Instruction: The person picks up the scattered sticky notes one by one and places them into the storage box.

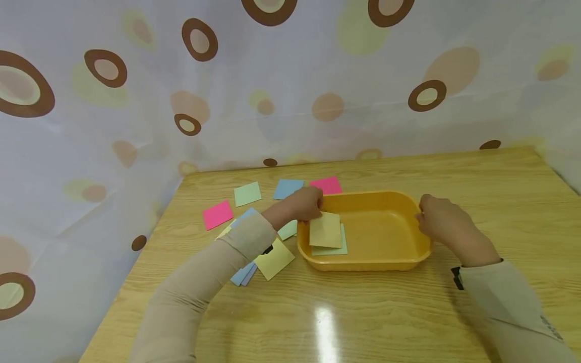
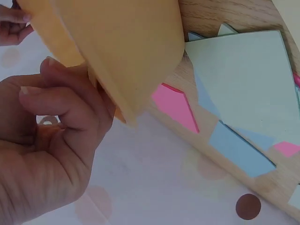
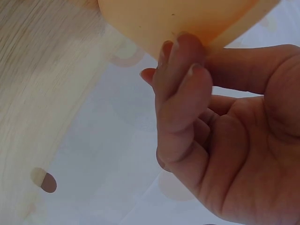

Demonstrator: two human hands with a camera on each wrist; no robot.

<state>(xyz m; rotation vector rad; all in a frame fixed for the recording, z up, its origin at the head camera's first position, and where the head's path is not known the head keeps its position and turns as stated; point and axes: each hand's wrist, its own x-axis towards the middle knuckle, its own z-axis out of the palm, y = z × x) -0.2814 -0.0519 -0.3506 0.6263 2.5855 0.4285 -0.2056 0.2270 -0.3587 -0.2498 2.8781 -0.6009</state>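
Observation:
An orange-yellow plastic tray (image 1: 381,237) is held between both hands in the head view. My left hand (image 1: 306,202) grips its left rim near the back corner, and in the left wrist view the fingers (image 2: 70,101) curl at the tray's edge. On the opposite side, my right hand (image 1: 442,222) pinches the right rim; the right wrist view shows thumb and fingers (image 3: 185,89) at the wall. Inside the tray, at its left end, a pale yellow sticky-note pad (image 1: 326,231) lies over a light green one (image 1: 342,248).
Left of the tray, several sticky notes lie scattered on the wooden table (image 1: 386,312): a pink one (image 1: 218,215), a green one (image 1: 247,194), a blue one (image 1: 288,188) and a yellow one (image 1: 275,258). Another pink note (image 1: 328,185) sits behind the tray. A patterned curtain (image 1: 290,75) hangs behind.

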